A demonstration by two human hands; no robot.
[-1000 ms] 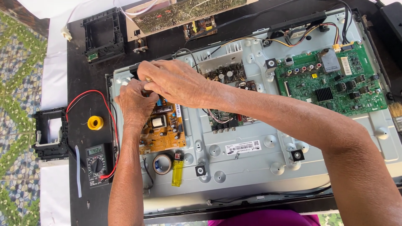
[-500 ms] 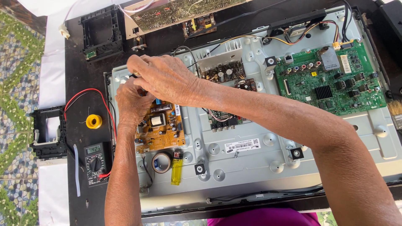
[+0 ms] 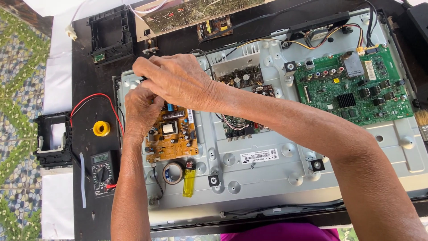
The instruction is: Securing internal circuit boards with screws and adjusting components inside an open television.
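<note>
Working over the top-left corner of the grey metal chassis (image 3: 267, 178), both hands meet above the orange circuit board (image 3: 171, 138). Left hand (image 3: 142, 109) lies on the board's upper left edge, fingers curled inward; whether it pinches anything cannot be told, since the other hand covers its fingertips. Right hand (image 3: 178, 80) crosses over from the right, fingers bent and closed round a thin dark tool (image 3: 143, 78), only a short piece of it showing at the knuckles. Board sits directly beneath and just right of the hands, its lower half in plain view. Below the board: a tape roll (image 3: 173, 172) and a yellow lighter (image 3: 189, 180), side by side. Well left of the hands, on the black table (image 3: 89, 67): a multimeter (image 3: 103, 171), a yellow solder spool (image 3: 101, 128). Green circuit board (image 3: 356, 89) far right, untouched.
</note>
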